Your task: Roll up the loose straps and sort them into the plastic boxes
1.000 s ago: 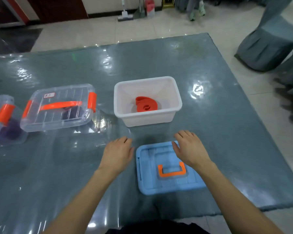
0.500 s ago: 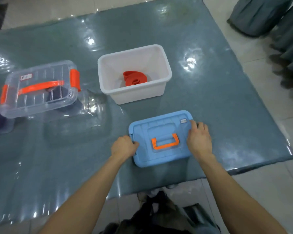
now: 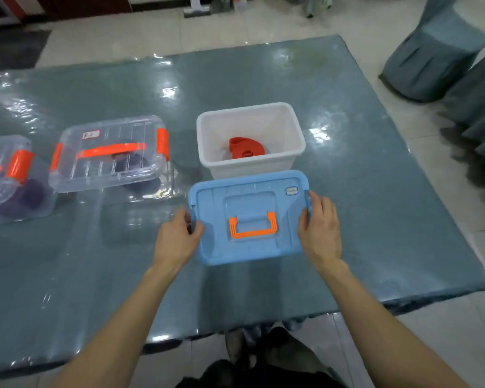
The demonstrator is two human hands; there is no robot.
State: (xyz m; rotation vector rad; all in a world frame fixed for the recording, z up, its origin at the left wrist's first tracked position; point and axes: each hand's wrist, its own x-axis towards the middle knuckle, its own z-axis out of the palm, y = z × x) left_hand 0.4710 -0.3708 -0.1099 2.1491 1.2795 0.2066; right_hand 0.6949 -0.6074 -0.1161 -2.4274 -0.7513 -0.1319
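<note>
Nearest me, my left hand [image 3: 177, 236] and right hand [image 3: 319, 228] grip the short ends of the blue lid [image 3: 249, 203], fingers curled over its edges. The lid is a rounded rectangle of matte moulded plastic with a recessed centre and a flat orange handle [image 3: 254, 228]. Its far edge hides the lower front wall of the white box [image 3: 263, 166] just behind it. That box is an open, smooth-sided tub holding one rolled red strap [image 3: 245, 148].

To the left stand a clear box [image 3: 107, 155] and a second clear box [image 3: 6, 175], both ribbed and lidded with orange latches, with dark shapes dim inside. Everything sits on the counter [image 3: 375, 219], grey-blue under glossy wrinkled film. Beyond it, draped chairs [image 3: 431, 51] stand on pale tiles.
</note>
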